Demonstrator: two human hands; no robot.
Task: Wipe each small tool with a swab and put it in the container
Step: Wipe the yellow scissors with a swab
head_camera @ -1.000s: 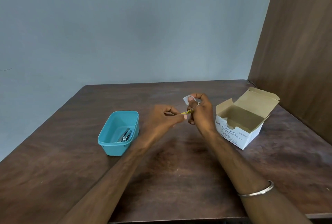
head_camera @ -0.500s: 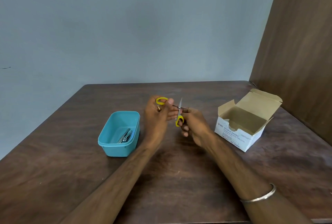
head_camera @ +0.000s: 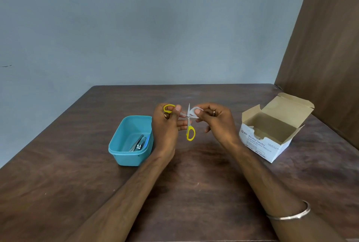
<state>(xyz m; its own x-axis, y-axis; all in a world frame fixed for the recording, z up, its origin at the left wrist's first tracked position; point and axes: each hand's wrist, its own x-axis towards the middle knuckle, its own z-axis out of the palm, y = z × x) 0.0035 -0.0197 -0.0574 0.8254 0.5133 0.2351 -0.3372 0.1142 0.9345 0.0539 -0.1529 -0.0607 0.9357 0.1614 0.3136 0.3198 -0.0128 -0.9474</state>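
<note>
My left hand (head_camera: pixel 167 125) holds the small yellow-handled steel scissors (head_camera: pixel 188 123) by one loop, blades spread open, above the middle of the brown wooden desk (head_camera: pixel 194 193); my right hand (head_camera: pixel 217 123) pinches the white alcohol swab (head_camera: pixel 195 110) against one blade. The teal plastic container (head_camera: pixel 130 140) sits just left of my left hand, long axis running away from me, so I judge the drop-off falls to the left hand.

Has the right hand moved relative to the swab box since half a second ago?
Yes. The right hand, pinching the swab at the scissors, has risen and shifted slightly toward the alcohol swab box.
</note>
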